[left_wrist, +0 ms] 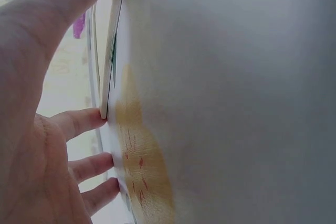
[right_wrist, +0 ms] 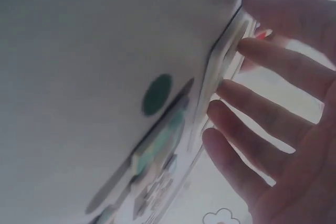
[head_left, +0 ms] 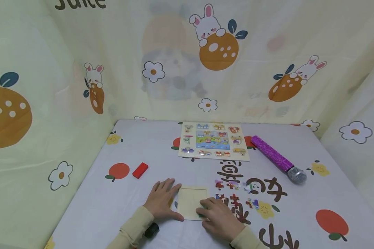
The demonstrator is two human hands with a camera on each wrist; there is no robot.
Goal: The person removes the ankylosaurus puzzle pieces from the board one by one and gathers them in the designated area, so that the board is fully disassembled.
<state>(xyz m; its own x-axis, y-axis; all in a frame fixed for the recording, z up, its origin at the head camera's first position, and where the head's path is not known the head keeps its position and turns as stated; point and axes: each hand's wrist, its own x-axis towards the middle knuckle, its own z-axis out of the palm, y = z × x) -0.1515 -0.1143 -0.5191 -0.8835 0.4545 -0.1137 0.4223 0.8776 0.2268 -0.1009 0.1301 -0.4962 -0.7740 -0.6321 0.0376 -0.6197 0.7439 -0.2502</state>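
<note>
A shallow pale wooden puzzle tray (head_left: pixel 188 197) lies flat between both hands. My left hand (head_left: pixel 162 200) rests at its left side, thumb at the near corner and index finger at the far corner; its spread fingers (left_wrist: pixel 86 121) touch the edge and the cloth. My right hand (head_left: pixel 219 218) reaches over the tray's near right corner, with a small green piece (head_left: pixel 201 215) partly hidden under its index finger. Fairly straight, spread fingers (right_wrist: pixel 268 108) of that hand show in the right wrist view, their tips at the tray. Several loose jigsaw pieces (head_left: pixel 234 199) lie to the right.
A picture board with knobbed pieces (head_left: pixel 213 141) lies at the back. A purple microphone (head_left: pixel 275 155) rests at the right, and a red block (head_left: pixel 140 170) at the left. A black cylindrical object (head_left: pixel 151 230) sits beside the left sleeve. Printed curtains (head_left: pixel 174 110) enclose the table.
</note>
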